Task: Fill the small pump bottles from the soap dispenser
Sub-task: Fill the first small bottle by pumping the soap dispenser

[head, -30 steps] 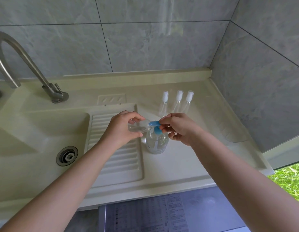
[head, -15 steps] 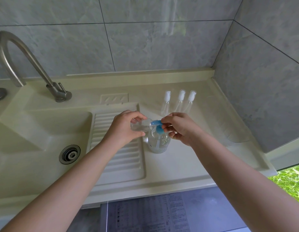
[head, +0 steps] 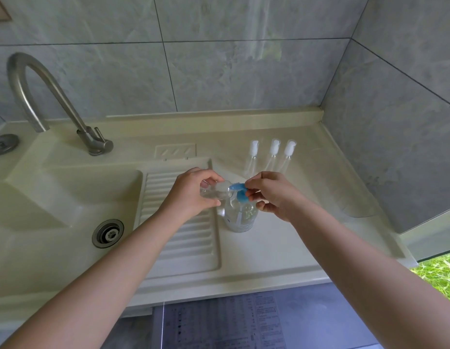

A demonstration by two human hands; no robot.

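Head view: the left hand (head: 193,195) grips one small clear plastic bottle (head: 213,192), tilted to the blue pump spout (head: 237,188) of the clear soap dispenser (head: 240,215) standing on the cream counter (head: 281,248). The right hand (head: 271,195) pinches that spout. Three white-capped small pump bottles (head: 271,157) stand farther back. The dispenser's label is unreadable.

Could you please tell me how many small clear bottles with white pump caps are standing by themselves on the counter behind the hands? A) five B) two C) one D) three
D: three small clear bottles with white pump caps stand in a row on the cream counter, behind the clear soap dispenser with the blue pump.
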